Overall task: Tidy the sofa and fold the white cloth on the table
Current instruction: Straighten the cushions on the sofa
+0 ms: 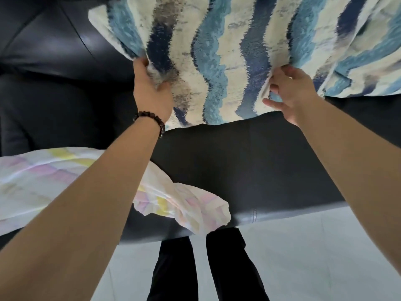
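Blue wave-striped cushion (pixel 217 61) upright on black sofa (pixel 249 159); pastel checked cloth (pixel 43 181) crumpled on seat.

Left hand (pixel 152 92) gripping, right hand (pixel 290 94) pinching, both extended forward

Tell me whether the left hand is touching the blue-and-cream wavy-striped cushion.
Touching. The head view shows the left hand gripping the blue-and-cream wavy-striped cushion at its left edge, fingers curled behind it and thumb pressed into the fabric.

Soft even daylight, slight blur, wide-angle edge distortion
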A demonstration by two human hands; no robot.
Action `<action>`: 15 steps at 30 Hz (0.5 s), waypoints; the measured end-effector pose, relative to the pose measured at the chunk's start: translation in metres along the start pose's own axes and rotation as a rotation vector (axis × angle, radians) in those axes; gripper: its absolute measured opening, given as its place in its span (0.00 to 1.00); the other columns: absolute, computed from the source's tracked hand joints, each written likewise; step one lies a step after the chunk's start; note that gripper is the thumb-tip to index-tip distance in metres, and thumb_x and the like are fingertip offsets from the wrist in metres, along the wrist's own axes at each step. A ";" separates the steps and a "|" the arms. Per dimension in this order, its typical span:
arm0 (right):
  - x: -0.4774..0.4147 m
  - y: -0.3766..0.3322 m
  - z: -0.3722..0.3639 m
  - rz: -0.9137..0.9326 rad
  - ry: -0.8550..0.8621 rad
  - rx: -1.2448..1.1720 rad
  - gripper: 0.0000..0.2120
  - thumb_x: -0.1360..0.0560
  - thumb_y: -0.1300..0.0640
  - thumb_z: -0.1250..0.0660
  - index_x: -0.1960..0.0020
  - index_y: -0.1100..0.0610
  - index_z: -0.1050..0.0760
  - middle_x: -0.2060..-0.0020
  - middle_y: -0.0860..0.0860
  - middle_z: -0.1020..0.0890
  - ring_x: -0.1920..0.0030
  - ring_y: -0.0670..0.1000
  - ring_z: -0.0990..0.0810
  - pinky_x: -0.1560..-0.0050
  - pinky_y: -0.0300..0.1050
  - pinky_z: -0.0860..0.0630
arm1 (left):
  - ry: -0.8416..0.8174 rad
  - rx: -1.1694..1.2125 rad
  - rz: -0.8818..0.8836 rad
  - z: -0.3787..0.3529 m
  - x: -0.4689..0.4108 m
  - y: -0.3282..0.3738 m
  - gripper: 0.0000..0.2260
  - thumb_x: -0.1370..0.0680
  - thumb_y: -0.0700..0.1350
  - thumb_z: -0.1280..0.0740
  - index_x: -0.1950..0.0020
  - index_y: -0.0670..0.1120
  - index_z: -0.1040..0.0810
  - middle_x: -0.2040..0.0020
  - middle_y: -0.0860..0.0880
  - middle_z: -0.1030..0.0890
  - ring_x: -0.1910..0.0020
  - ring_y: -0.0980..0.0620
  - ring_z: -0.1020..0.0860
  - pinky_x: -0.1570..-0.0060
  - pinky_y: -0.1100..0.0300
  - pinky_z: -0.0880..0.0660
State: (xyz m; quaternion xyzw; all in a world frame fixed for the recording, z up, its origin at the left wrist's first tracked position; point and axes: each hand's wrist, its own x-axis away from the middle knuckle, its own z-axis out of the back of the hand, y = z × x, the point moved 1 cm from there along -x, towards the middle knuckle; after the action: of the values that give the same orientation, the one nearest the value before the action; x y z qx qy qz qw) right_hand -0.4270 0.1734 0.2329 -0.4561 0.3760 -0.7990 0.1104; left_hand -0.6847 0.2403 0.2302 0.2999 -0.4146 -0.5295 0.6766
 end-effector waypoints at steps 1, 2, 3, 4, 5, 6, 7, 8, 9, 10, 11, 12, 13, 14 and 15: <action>0.002 -0.004 -0.001 -0.005 -0.006 -0.042 0.03 0.19 0.51 0.37 0.50 0.49 0.27 0.56 0.47 0.25 0.56 0.46 0.26 0.47 0.52 0.18 | -0.007 0.012 -0.036 0.002 0.008 0.003 0.18 0.25 0.31 0.36 0.37 0.43 0.31 0.44 0.51 0.23 0.45 0.56 0.24 0.45 0.68 0.27; 0.004 -0.007 -0.003 0.013 -0.009 -0.069 0.05 0.18 0.53 0.38 0.53 0.48 0.27 0.56 0.46 0.24 0.56 0.46 0.26 0.46 0.51 0.18 | -0.015 0.039 -0.081 0.004 0.016 0.006 0.14 0.25 0.31 0.36 0.42 0.43 0.31 0.46 0.50 0.22 0.46 0.55 0.23 0.43 0.64 0.26; 0.007 -0.009 -0.007 0.043 -0.009 -0.102 0.07 0.17 0.54 0.40 0.54 0.48 0.28 0.56 0.45 0.24 0.56 0.46 0.27 0.45 0.50 0.19 | -0.009 0.068 -0.132 0.007 0.023 0.008 0.13 0.25 0.31 0.35 0.45 0.43 0.32 0.48 0.48 0.22 0.48 0.53 0.23 0.43 0.61 0.26; 0.008 -0.010 -0.010 0.084 -0.001 -0.137 0.07 0.17 0.55 0.40 0.54 0.48 0.29 0.55 0.45 0.25 0.56 0.46 0.27 0.46 0.48 0.21 | 0.014 0.092 -0.181 0.009 0.026 0.008 0.12 0.25 0.31 0.34 0.48 0.43 0.32 0.51 0.48 0.23 0.50 0.53 0.23 0.45 0.60 0.27; 0.010 -0.011 -0.013 0.124 0.013 -0.173 0.07 0.17 0.55 0.41 0.54 0.48 0.30 0.54 0.46 0.25 0.55 0.47 0.27 0.47 0.47 0.21 | 0.045 0.107 -0.222 0.011 0.026 0.007 0.12 0.26 0.32 0.34 0.49 0.43 0.33 0.53 0.50 0.24 0.52 0.53 0.24 0.46 0.61 0.27; 0.011 -0.011 -0.016 0.152 0.025 -0.208 0.06 0.17 0.56 0.41 0.53 0.48 0.30 0.52 0.48 0.25 0.54 0.48 0.27 0.48 0.46 0.21 | 0.075 0.114 -0.250 0.011 0.024 0.006 0.12 0.26 0.32 0.34 0.50 0.43 0.33 0.54 0.52 0.25 0.53 0.54 0.25 0.48 0.62 0.27; 0.012 -0.010 -0.018 0.171 0.037 -0.248 0.05 0.18 0.56 0.40 0.52 0.49 0.30 0.51 0.48 0.25 0.53 0.48 0.27 0.48 0.46 0.21 | 0.102 0.114 -0.259 0.010 0.021 0.004 0.12 0.26 0.33 0.33 0.49 0.43 0.33 0.55 0.54 0.26 0.54 0.57 0.25 0.49 0.64 0.28; 0.011 -0.008 -0.020 0.157 0.050 -0.287 0.04 0.18 0.56 0.39 0.51 0.49 0.30 0.50 0.48 0.24 0.52 0.48 0.26 0.46 0.46 0.21 | 0.124 0.107 -0.241 0.008 0.017 0.000 0.12 0.26 0.34 0.33 0.48 0.43 0.34 0.54 0.55 0.26 0.55 0.61 0.25 0.49 0.67 0.28; 0.009 -0.005 -0.024 0.126 0.058 -0.322 0.01 0.18 0.55 0.38 0.48 0.49 0.30 0.49 0.48 0.24 0.51 0.47 0.25 0.45 0.46 0.21 | 0.136 0.096 -0.192 0.007 0.014 -0.005 0.12 0.25 0.36 0.33 0.46 0.43 0.34 0.53 0.55 0.27 0.56 0.64 0.26 0.50 0.69 0.28; 0.008 -0.001 -0.026 0.075 0.065 -0.349 0.04 0.19 0.53 0.36 0.45 0.50 0.29 0.47 0.47 0.23 0.51 0.46 0.25 0.44 0.46 0.22 | 0.138 0.092 -0.118 0.006 0.010 -0.010 0.14 0.25 0.38 0.33 0.43 0.42 0.34 0.50 0.53 0.27 0.56 0.64 0.26 0.50 0.68 0.28; 0.008 0.003 -0.029 0.022 0.082 -0.360 0.09 0.20 0.52 0.35 0.41 0.51 0.29 0.45 0.48 0.23 0.51 0.46 0.25 0.43 0.46 0.22 | 0.133 0.103 -0.022 0.005 0.007 -0.015 0.20 0.25 0.40 0.31 0.37 0.42 0.35 0.45 0.51 0.27 0.53 0.62 0.26 0.47 0.66 0.27; 0.008 0.008 -0.031 -0.038 0.116 -0.347 0.15 0.21 0.50 0.33 0.37 0.53 0.30 0.44 0.48 0.24 0.50 0.46 0.25 0.41 0.48 0.22 | 0.120 0.134 0.083 0.006 0.005 -0.020 0.27 0.25 0.42 0.30 0.31 0.42 0.39 0.39 0.49 0.28 0.49 0.61 0.26 0.42 0.63 0.27; 0.006 0.012 -0.031 -0.112 0.169 -0.334 0.22 0.23 0.48 0.31 0.33 0.53 0.31 0.42 0.49 0.24 0.48 0.47 0.25 0.37 0.52 0.23 | 0.099 0.175 0.183 0.008 0.002 -0.023 0.33 0.26 0.45 0.28 0.27 0.45 0.44 0.35 0.48 0.30 0.46 0.60 0.26 0.39 0.61 0.28; 0.006 0.014 -0.031 -0.211 0.214 -0.342 0.30 0.26 0.45 0.28 0.28 0.51 0.35 0.37 0.49 0.26 0.43 0.50 0.26 0.36 0.56 0.25 | 0.067 0.218 0.267 0.010 0.001 -0.025 0.37 0.26 0.47 0.28 0.24 0.48 0.47 0.32 0.50 0.30 0.42 0.59 0.27 0.36 0.57 0.29; 0.006 0.016 -0.030 -0.318 0.222 -0.366 0.38 0.28 0.43 0.26 0.25 0.49 0.40 0.32 0.50 0.30 0.37 0.53 0.28 0.35 0.61 0.27 | 0.013 0.261 0.324 0.011 -0.001 -0.026 0.37 0.25 0.48 0.28 0.23 0.52 0.47 0.33 0.54 0.29 0.41 0.59 0.27 0.37 0.54 0.28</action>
State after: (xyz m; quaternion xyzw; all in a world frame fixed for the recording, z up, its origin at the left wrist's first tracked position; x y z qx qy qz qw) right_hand -0.4575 0.1748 0.2163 -0.4314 0.4475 -0.7702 -0.1427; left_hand -0.7070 0.2347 0.2133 0.3179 -0.5180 -0.3537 0.7110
